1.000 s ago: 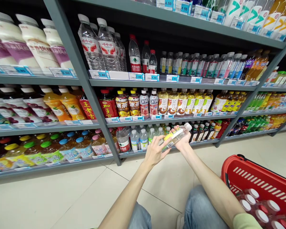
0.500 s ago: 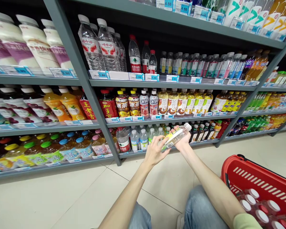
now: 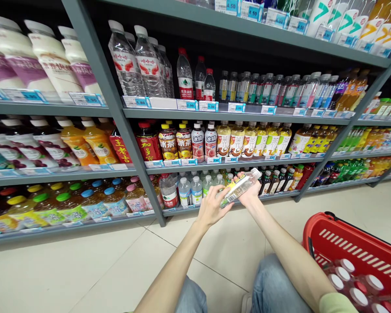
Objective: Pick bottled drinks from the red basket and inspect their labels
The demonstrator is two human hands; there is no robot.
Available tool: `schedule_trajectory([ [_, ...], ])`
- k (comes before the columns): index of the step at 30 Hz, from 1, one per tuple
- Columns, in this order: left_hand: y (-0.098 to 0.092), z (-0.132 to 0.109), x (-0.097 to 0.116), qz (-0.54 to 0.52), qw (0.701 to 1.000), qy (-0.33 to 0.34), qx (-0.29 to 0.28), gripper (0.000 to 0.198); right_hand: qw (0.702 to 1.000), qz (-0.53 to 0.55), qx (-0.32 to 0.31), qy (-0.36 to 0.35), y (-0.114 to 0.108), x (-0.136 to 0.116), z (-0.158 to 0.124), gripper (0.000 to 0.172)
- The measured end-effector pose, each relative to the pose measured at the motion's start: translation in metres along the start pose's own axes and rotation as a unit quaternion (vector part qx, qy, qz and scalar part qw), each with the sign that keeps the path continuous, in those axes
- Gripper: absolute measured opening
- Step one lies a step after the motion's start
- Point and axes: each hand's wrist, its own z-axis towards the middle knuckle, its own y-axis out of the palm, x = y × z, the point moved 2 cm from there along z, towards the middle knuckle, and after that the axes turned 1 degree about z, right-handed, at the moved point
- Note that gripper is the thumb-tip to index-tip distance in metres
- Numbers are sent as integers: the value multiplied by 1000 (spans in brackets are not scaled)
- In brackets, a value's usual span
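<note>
Both of my hands hold one clear plastic bottle (image 3: 243, 186) with a yellow and green label, tilted on its side in front of the bottom shelf. My left hand (image 3: 212, 203) grips its lower end near the barcode, thumb and fingers closed around it. Around the upper part wraps my right hand (image 3: 251, 192), its fingertips showing over the far side. The clear cap end points up and to the right. Just behind the hands stand small clear bottles with pale caps (image 3: 196, 189) and dark bottles with black caps (image 3: 274, 181).
A red shopping basket (image 3: 355, 237) holding several white-capped bottles (image 3: 342, 273) stands on the floor at my right. Grey shelves (image 3: 234, 114) full of drinks run across the front, with an upright post (image 3: 117, 108) left of my hands. My bent knees (image 3: 275, 282) are below.
</note>
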Motion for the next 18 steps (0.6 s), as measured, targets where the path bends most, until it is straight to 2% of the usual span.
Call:
schedule_trajectory([
  [6,5,-2,-5,-2,1000,-1,-18,52,999,-7,41,-1,-5,1,4,28],
  [11,4,0,-4,-51,998,-39,-17,54,997,-6,77,-4,-3,0,4,34],
  [15,2,0,-5,-137,985,-102,-20,53,998,-29,52,-1,3,-2,1,34],
  [18,4,-3,-5,-259,946,-189,-37,54,998,-55,16,3,8,-4,-1,31],
])
